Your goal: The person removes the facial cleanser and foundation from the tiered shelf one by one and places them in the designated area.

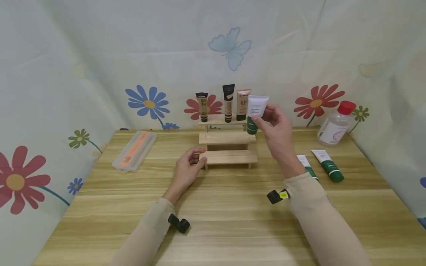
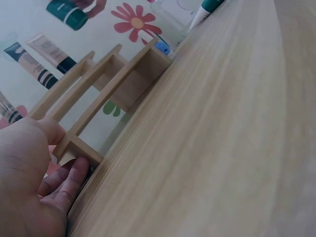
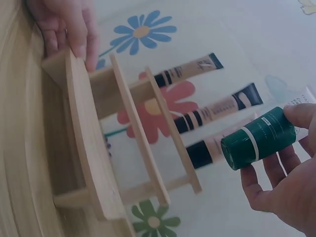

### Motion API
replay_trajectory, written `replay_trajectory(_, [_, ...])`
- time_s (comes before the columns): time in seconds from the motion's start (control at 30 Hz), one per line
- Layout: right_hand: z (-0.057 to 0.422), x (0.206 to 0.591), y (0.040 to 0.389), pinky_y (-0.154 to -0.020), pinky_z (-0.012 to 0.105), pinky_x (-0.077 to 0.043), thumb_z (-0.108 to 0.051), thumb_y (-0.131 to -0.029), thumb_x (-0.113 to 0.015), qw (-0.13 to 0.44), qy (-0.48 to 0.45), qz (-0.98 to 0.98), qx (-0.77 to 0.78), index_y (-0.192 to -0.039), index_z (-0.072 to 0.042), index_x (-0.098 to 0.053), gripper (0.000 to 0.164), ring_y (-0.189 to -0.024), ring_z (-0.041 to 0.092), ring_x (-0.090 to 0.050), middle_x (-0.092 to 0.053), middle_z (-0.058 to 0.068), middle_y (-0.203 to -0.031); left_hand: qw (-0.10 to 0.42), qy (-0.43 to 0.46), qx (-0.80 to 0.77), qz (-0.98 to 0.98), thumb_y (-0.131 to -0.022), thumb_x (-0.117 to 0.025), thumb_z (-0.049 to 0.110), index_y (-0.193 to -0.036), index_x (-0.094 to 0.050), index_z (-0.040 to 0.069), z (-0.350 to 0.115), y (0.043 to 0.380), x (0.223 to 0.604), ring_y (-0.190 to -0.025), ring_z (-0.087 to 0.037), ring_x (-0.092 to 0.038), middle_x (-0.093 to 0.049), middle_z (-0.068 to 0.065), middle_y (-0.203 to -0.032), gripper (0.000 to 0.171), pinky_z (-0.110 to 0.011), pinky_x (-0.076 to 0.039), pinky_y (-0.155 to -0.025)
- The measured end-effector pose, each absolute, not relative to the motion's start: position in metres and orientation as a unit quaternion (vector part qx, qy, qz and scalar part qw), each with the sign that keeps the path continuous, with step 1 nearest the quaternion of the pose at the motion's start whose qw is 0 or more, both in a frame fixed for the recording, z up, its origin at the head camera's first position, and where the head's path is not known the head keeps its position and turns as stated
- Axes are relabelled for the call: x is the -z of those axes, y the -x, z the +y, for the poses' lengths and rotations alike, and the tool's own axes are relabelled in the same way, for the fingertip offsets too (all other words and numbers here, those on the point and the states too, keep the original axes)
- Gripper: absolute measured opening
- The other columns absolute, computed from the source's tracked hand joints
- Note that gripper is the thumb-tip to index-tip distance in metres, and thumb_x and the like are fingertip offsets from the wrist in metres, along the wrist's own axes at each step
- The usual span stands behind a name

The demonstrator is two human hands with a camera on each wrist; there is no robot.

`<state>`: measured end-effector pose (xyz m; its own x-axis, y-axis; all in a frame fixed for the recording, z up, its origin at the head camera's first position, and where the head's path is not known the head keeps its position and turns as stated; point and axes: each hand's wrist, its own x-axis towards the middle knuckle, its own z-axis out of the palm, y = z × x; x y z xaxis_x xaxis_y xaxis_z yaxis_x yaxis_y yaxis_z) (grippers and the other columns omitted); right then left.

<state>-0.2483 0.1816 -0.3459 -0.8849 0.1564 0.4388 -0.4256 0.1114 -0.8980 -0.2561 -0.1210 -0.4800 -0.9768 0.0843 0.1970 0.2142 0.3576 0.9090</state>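
A three-step wooden display stand [image 1: 229,157] stands on the table. My left hand [image 1: 189,168] grips the left end of its lowest step, thumb on the board and fingers at the side. In the air by the right end of the top step, my right hand [image 1: 279,133] pinches a white-and-green squeeze tube [image 1: 256,111], its green cap pointing down. On the top step stand a gold-and-black tube [image 1: 202,107], a black-topped beige tube [image 1: 228,105] and a pinkish BB cream tube [image 1: 242,103], all upright on their caps. The lower two steps hold no tubes.
Two more white-and-green tubes lie at the right, one tube [image 1: 329,166] in full view, the other tube [image 1: 304,161] partly behind my right wrist. A clear bottle with a red cap [image 1: 335,125] stands at the back right. A flat plastic case [image 1: 134,150] lies at the left.
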Motion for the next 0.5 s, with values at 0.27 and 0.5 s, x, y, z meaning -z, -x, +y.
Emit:
replay_trajectory(0.27, [0.221, 0.34, 0.232, -0.1, 0.024, -0.054, -0.013, -0.106, -0.079, 0.266, -0.075, -0.72, -0.637, -0.145, -0.006, -0.068, 0.04, -0.115, 0.019, -0.067, -0.073, 0.008, -0.131, 0.057, 0.091, 0.564, -0.819, -0.108, -0.077, 0.026, -0.14, -0.075, 0.016, -0.119, 0.256, 0.481, -0.111, -0.023, -0.073, -0.077, -0.008, -0.12, 0.033, -0.046, -0.059, -0.099])
replay_trajectory(0.5, [0.246, 0.345, 0.219, -0.107, 0.025, -0.054, -0.015, -0.107, -0.078, 0.27, -0.043, -0.726, -0.631, -0.147, -0.011, -0.068, 0.042, -0.121, 0.019, -0.065, -0.071, 0.005, -0.137, 0.057, 0.092, 0.564, -0.819, -0.108, -0.078, 0.027, -0.137, -0.076, 0.019, -0.121, 0.257, 0.48, -0.11, -0.022, -0.073, -0.076, -0.006, -0.118, 0.03, -0.044, -0.06, -0.099])
